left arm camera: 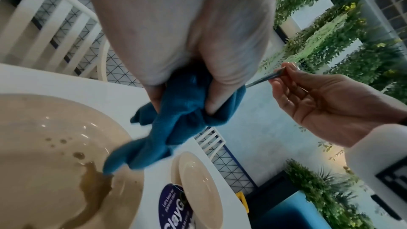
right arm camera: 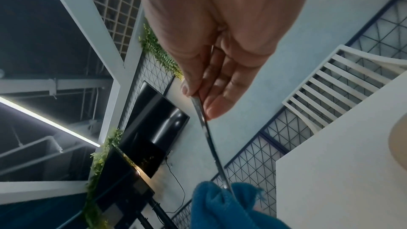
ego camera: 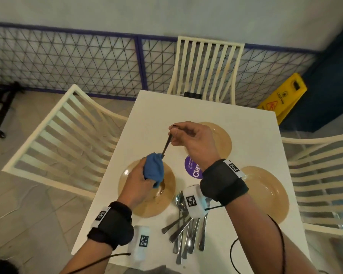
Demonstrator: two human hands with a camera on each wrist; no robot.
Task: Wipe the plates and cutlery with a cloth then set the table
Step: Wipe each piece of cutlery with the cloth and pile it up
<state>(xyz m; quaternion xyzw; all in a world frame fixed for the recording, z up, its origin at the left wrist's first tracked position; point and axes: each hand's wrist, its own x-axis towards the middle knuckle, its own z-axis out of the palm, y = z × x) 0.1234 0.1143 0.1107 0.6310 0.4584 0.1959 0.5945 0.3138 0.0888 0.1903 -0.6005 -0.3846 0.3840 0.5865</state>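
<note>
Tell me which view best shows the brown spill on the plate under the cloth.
Left wrist: the brown spill fills the near plate, and the blue cloth tip touches it. Head shows only a dark smear. Right wrist misses it.

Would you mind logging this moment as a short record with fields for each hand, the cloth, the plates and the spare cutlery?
left hand: grips the blue cloth, bunched round the utensil's lower end
right hand: pinches the utensil by its handle
plates: three tan ones on the white table; the nearest plate, under the cloth, holds brown liquid
spare cutlery: loose pile on the table between two plates
</note>
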